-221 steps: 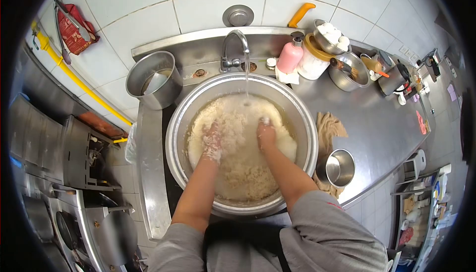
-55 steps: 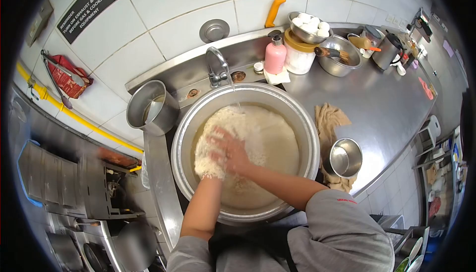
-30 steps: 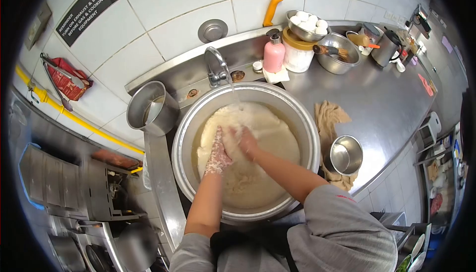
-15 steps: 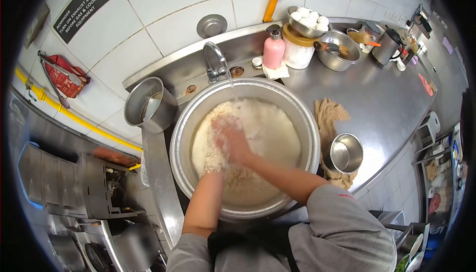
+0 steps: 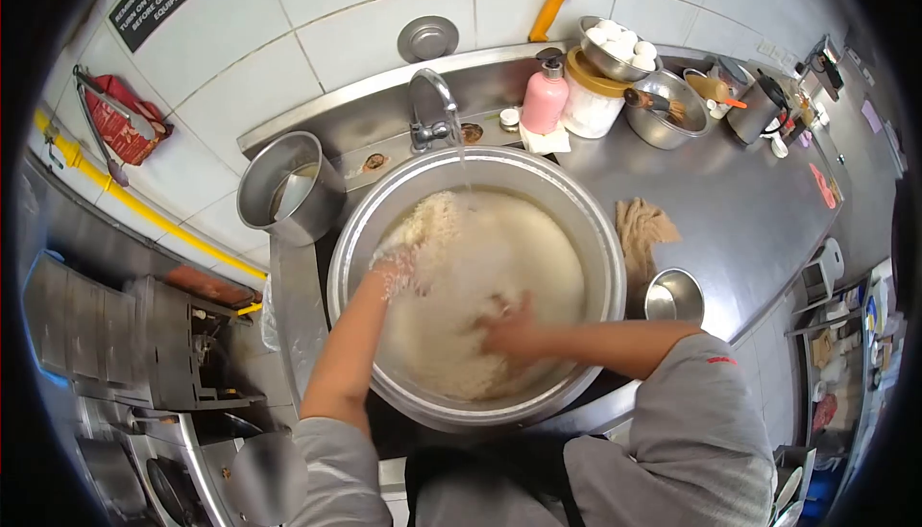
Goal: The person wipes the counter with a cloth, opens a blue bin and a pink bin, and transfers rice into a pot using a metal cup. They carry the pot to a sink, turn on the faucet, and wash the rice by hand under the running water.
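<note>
A large round metal pot (image 5: 607, 239) holds cloudy water and pale rice (image 5: 432, 218), heaped toward its far left side. My left hand (image 5: 394, 268) is at the pot's left, coated with grains, its blurred fingers loosely extended at the water's surface. Right of the middle, my right hand (image 5: 511, 329) dips into the cloudy water with its fingers spread; the fingertips are partly under. From the faucet (image 5: 434, 105) a thin stream of water runs into the far side of the pot.
A deep metal pot (image 5: 291, 191) stands at the left. To the right are a brown cloth (image 5: 643, 229) and a small metal bowl (image 5: 674, 297). A pink pump bottle (image 5: 545, 100), a white tub (image 5: 591, 105), a bowl of eggs (image 5: 619, 47) and a bowl with a brush (image 5: 663, 114) line the back.
My hands were together over the rice heap at the left. They have moved apart, the left toward the pot's left wall, the right toward the near right. The heap looks smaller and flatter.
</note>
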Tool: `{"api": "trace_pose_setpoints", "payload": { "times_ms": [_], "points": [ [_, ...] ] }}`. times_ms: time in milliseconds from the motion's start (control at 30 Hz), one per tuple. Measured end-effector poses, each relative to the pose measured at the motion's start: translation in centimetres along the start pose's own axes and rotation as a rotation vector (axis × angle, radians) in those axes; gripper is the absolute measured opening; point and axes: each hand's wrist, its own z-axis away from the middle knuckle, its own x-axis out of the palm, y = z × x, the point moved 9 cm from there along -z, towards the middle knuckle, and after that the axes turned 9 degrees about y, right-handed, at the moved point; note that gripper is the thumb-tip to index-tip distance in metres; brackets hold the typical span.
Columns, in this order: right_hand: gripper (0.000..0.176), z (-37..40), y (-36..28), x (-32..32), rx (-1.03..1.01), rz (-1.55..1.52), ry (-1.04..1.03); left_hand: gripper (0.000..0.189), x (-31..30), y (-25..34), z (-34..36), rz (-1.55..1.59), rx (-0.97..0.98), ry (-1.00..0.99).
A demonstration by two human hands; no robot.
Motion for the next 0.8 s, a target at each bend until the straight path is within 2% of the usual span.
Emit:
{"api": "trace_pose_setpoints", "payload": {
  "times_ms": [67,133,200,267,300,367,400,433,467,533,633,767,800],
  "points": [
    [0.054,0.3,5.0,0.0,0.139,-0.073,0.076,0.051,4.4,0.2,2.4,-0.098,0.099,-0.203],
    [0.05,-1.8,9.6,-0.2,0.179,0.01,0.286,0.051,9.0,2.5,5.3,-0.131,0.289,-0.361],
    [0.039,-6.0,13.6,0.0,0.259,0.012,0.383,0.05,13.8,6.4,8.0,-0.074,0.51,-0.427],
    [0.03,-9.7,13.5,-1.4,0.208,-0.067,0.61,0.05,16.3,11.3,10.2,0.029,0.698,-0.413],
    [0.025,-11.1,12.8,-2.7,0.181,-0.11,0.721,0.046,13.5,14.4,11.3,0.042,0.713,-0.429],
    [0.017,-13.9,7.9,-4.0,0.033,-0.071,0.61,0.039,7.0,20.8,13.8,0.068,0.743,-0.462],
    [0.021,-14.4,4.9,-5.1,0.02,-0.081,0.466,0.039,6.2,22.6,13.6,0.005,0.611,-0.555],
    [0.024,-14.8,2.4,-5.8,0.007,-0.088,0.323,0.039,6.8,24.5,12.2,0.046,0.627,-0.408],
    [0.025,-15.6,0.9,-7.7,-0.054,-0.054,0.524,0.039,8.6,25.7,11.4,0.086,0.637,-0.264],
    [0.027,-16.2,-1.0,-10.0,-0.182,0.005,0.922,0.037,9.3,25.3,10.4,0.087,0.634,-0.128],
    [0.037,-20.4,3.7,-10.5,-0.076,0.136,0.78,0.033,8.8,22.0,9.2,-0.03,0.608,-0.152],
    [0.053,-16.0,12.7,-11.3,0.347,-0.026,0.474,0.038,6.8,18.3,6.9,-0.358,0.547,-0.298],
    [0.059,-15.8,14.6,-10.5,0.36,-0.056,0.419,0.037,8.8,16.0,5.0,-0.459,0.527,-0.22]
  ]
}}
